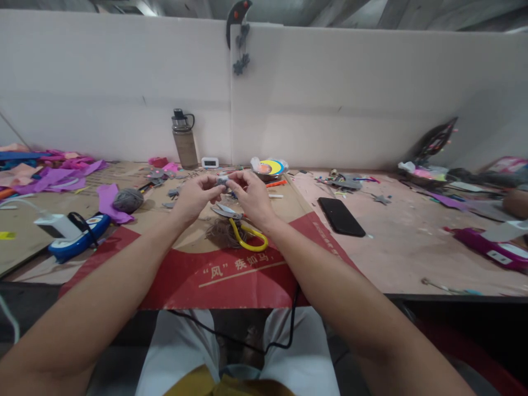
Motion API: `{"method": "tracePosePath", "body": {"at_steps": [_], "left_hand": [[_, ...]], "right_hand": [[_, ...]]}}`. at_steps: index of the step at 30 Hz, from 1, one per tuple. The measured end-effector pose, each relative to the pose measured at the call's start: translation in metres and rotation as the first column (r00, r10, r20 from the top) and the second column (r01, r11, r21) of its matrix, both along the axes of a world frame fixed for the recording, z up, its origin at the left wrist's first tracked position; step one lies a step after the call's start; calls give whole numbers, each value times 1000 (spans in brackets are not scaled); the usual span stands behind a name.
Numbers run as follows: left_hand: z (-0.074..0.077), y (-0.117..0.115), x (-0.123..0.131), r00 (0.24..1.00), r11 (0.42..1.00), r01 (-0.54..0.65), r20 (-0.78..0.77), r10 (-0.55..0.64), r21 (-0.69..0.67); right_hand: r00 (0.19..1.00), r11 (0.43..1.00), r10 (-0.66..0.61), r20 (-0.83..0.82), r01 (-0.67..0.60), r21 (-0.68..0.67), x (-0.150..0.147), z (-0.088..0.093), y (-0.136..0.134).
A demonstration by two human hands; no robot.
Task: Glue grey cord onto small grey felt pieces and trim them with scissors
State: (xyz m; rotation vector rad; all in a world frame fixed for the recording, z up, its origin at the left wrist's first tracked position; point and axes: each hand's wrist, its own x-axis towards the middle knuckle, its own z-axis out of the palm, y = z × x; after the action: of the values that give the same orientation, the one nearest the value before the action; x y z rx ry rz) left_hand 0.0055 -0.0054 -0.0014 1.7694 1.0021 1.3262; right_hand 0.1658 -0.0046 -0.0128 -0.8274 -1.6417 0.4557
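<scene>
Holding a small grey piece (223, 180) between the fingertips, the two hands meet in the middle of the head view, above the cardboard (295, 201). The left hand (196, 195) pinches it from the left, with thumb and fingers drawn close together; the right hand (253, 198) closes in from the opposite side, its fingers likewise narrow around the piece. It lies directly between them, so neither hand is clearly nearer. Its visible part seems to stretch crosswise from one hand to the other, but it is too small and too covered by the fingers for its true long axis to be sure.

Closer to the body than the pinch lie the yellow-handled scissors (249, 247), slanting: the blades point away and to the left, while the handle loops come back toward the person and to the right. The right hand is the nearer one to them; whether it touches them cannot be told. A tangle of grey-brown yarn (218, 234) rests beside and partly under the scissors, next to the red printed area (243, 294) at the near edge. The ball of grey yarn (127, 201) sits well to the left, and the black phone (341, 216) well to the right.
</scene>
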Motion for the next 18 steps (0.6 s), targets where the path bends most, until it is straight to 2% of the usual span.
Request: {"method": "tracePosePath", "body": {"at_steps": [4, 8, 14, 18], "left_hand": [[1, -2, 1, 1000, 1000, 25, -19, -25, -15], [3, -4, 3, 1000, 998, -15, -2, 15, -67], [-3, 4, 1, 980, 981, 19, 196, 20, -193], [-1, 10, -6, 952, 962, 13, 299, 72, -273]], "right_hand": [[999, 999, -28, 23, 29, -17, 1, -1, 0], [994, 995, -100, 42, 101, -22, 0, -1, -1], [985, 985, -164, -62, 159, -70, 2, -1, 4], [981, 980, -177, -81, 168, -110, 6, 1, 7]]}}
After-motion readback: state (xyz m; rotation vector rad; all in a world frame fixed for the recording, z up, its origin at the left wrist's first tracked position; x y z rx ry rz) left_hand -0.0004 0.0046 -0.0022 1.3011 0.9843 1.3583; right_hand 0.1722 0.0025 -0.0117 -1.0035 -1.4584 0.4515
